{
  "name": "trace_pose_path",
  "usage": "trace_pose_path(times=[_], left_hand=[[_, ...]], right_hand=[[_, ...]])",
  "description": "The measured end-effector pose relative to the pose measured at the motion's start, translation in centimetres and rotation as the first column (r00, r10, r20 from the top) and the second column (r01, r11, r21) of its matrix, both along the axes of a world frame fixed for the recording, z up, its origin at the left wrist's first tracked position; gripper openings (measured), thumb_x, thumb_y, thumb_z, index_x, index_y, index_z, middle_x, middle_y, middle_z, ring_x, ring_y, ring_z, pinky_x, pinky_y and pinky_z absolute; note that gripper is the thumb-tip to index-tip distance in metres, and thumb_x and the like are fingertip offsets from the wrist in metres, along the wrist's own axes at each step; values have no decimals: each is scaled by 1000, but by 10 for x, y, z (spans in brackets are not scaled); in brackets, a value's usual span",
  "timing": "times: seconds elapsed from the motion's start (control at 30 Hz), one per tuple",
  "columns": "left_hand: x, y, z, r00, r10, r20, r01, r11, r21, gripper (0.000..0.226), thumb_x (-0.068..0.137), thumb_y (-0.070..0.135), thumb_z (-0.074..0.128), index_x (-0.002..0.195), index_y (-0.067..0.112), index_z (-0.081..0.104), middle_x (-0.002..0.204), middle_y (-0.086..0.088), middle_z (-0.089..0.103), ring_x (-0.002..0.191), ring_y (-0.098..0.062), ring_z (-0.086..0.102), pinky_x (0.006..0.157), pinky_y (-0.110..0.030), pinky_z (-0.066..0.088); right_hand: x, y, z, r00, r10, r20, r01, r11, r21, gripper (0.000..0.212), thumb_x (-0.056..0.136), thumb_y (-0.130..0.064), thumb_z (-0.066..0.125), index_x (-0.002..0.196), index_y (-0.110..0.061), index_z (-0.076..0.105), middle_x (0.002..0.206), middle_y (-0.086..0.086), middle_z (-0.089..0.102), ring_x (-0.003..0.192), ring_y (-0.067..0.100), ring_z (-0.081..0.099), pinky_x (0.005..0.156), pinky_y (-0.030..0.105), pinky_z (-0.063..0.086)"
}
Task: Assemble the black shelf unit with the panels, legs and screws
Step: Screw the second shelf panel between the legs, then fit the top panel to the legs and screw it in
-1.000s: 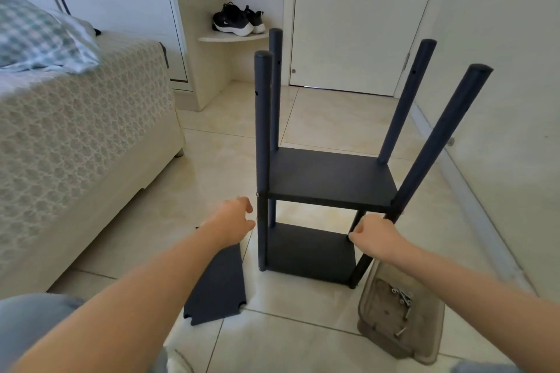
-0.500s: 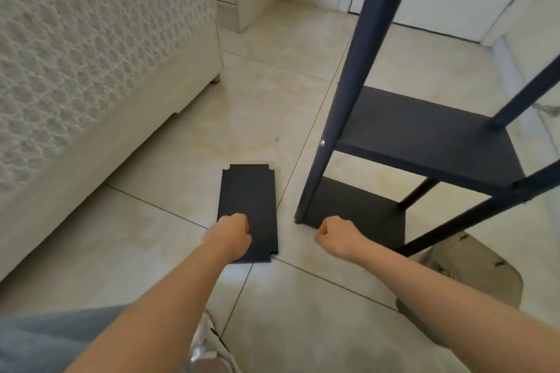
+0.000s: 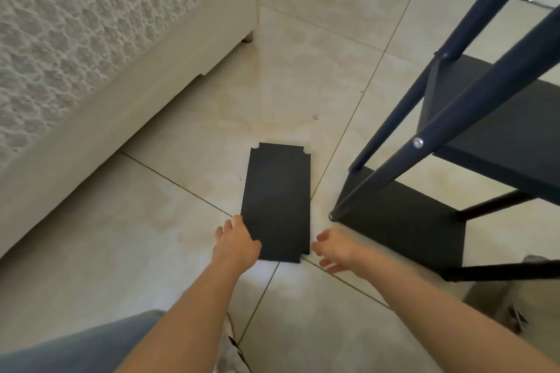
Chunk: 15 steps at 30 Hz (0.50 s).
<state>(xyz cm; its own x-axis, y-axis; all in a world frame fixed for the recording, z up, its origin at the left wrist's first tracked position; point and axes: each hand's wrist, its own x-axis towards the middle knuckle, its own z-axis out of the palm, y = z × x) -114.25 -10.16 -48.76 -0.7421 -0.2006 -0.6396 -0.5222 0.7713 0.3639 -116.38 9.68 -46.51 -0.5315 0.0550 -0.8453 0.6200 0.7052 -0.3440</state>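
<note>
Your left hand (image 3: 236, 242) lies loosely spread on the near left edge of the loose black panel (image 3: 277, 203), touching it with uncurled fingers. Your right hand (image 3: 335, 251) hangs splayed and empty just beside the panel's near right corner; the panel lies flat on the tiled floor (image 3: 181, 251), between the bed base (image 3: 136, 85) and the part-built shelf unit (image 3: 500, 133), whose nearest leg (image 3: 472, 93) shows a screw head (image 3: 418, 142).

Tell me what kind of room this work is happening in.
Probably a home bedroom: a bed with a textured cover stands at the left on a glossy tiled floor, with the half-built shelf unit nearby.
</note>
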Motion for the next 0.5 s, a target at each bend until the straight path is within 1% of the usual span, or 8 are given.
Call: trace_pose_path(times=[0.07, 0.13, 0.2, 0.27, 0.3, 0.4, 0.5], left_hand=[[0, -3, -7, 997, 71, 9, -71, 995, 64, 61, 94, 18, 58, 147, 12, 28, 144, -10, 42, 134, -34, 37, 110, -48, 41], [1, -3, -12, 993, 121, 16, -122, 984, 129, 67, 93, 14, 59, 150, 13, 24, 145, -11, 43, 136, -35, 39, 109, -50, 43], [2, 0, -14, 991, 133, 27, -136, 975, 174, 72, 92, 13, 59, 152, 14, 19, 147, -11, 42, 137, -38, 39, 108, -52, 44], [3, 3, -15, 990, 134, 38, -139, 971, 196, 77, 91, 14, 60, 154, 14, 15, 147, -11, 42, 136, -38, 41, 107, -51, 45], [3, 3, -16, 990, 133, 36, -138, 971, 198, 79, 90, 14, 61, 154, 14, 14, 147, -11, 42, 134, -36, 42, 107, -50, 45], [0, 4, -18, 987, 160, 32, -163, 968, 193, 82, 88, 17, 64, 153, 17, 15, 144, -10, 45, 130, -33, 45, 105, -49, 47], [-3, 4, -17, 979, 200, 36, -203, 959, 197, 79, 88, 21, 65, 152, 20, 17, 140, -12, 45, 124, -34, 49, 102, -50, 50]], right_hand=[[-1, -3, -7, 999, -46, 27, 46, 999, -17, 43, 100, -27, 51, 138, -9, 41, 130, 10, 52, 100, 20, 61, 80, 29, 56], [-2, -5, -11, 997, -61, 53, 62, 998, -30, 46, 101, -27, 51, 141, -10, 36, 136, 9, 48, 107, 22, 60, 84, 30, 55], [-3, -7, -14, 995, -65, 72, 69, 997, -48, 48, 101, -27, 51, 142, -10, 35, 136, 8, 48, 107, 21, 58, 83, 30, 54], [-3, -9, -18, 993, -81, 91, 88, 993, -78, 49, 99, -27, 53, 142, -10, 37, 127, 6, 50, 103, 20, 58, 82, 29, 54], [-2, -11, -19, 991, -87, 101, 96, 992, -87, 50, 99, -27, 54, 143, -11, 37, 127, 6, 50, 103, 20, 57, 81, 30, 54], [0, -16, -26, 990, -106, 91, 113, 990, -81, 52, 98, -26, 57, 143, -12, 36, 135, 7, 49, 104, 20, 55, 80, 29, 54], [-1, -18, -30, 975, -211, 67, 217, 972, -94, 46, 96, -21, 60, 137, -10, 43, 116, 5, 52, 103, 20, 57, 78, 30, 55]])
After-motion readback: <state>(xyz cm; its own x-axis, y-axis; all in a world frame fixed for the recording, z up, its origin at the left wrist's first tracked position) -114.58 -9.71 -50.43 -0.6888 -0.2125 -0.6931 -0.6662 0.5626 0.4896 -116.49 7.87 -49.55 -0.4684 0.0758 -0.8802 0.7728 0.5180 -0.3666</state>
